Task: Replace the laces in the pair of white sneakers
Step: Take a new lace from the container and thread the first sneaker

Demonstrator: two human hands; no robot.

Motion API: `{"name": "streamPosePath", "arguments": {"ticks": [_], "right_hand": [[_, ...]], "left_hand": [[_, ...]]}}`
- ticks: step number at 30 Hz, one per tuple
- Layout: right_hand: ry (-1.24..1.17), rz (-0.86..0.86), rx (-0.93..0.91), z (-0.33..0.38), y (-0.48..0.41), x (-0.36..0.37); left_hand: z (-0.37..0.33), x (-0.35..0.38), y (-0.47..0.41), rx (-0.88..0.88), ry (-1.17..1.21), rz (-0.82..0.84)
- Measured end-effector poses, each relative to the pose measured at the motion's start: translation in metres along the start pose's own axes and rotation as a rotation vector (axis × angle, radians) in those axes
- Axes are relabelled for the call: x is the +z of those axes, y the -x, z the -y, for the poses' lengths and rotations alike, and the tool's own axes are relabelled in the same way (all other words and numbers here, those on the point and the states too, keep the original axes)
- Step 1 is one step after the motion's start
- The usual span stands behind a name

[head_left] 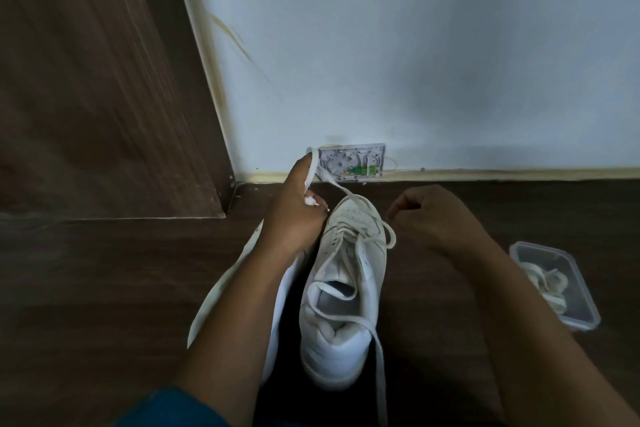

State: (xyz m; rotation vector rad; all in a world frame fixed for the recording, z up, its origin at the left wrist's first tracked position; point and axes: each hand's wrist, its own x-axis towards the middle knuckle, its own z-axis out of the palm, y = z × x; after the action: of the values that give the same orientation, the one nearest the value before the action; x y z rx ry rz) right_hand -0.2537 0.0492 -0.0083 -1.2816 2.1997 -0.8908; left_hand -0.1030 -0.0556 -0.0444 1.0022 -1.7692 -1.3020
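Observation:
A white sneaker (343,291) stands on the dark floor, toe toward the wall, its white lace (341,192) partly threaded. My left hand (294,208) grips one end of that lace and holds it taut, up and left of the toe. My right hand (426,215) hovers just right of the toe with fingers curled; a loop of lace (391,236) lies below it, and I cannot tell whether the fingers pinch it. The other lace end (381,367) trails down past the heel. The second white sneaker (239,291) lies to the left, mostly hidden under my left forearm.
A clear plastic container (588,302) holding bundled white laces (547,282) sits on the floor at the right. A white wall with an open wall box (356,163) is straight ahead. A brown wooden door (104,80) fills the left.

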Motion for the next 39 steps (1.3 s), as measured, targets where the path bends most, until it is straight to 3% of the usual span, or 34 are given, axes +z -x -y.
{"name": "streamPosePath", "arguments": {"ticks": [6,11,27,33,39], "right_hand": [[0.028,0.138,-0.044,0.006,0.001,0.013],[0.105,0.216,-0.078,0.014,0.004,0.024],[0.221,0.219,-0.038,-0.004,-0.005,0.018],[0.427,0.149,-0.141,-0.001,-0.007,0.034],[0.534,0.152,-0.116,-0.003,-0.009,0.034]], "left_hand": [[0.006,0.002,-0.002,-0.107,-0.061,0.099],[0.004,0.003,-0.003,-0.16,-0.074,0.088],[0.006,-0.002,-0.004,-0.225,-0.048,0.073],[0.008,0.0,-0.002,-0.165,-0.159,0.091],[0.009,0.0,-0.003,-0.162,-0.205,0.081]]}}
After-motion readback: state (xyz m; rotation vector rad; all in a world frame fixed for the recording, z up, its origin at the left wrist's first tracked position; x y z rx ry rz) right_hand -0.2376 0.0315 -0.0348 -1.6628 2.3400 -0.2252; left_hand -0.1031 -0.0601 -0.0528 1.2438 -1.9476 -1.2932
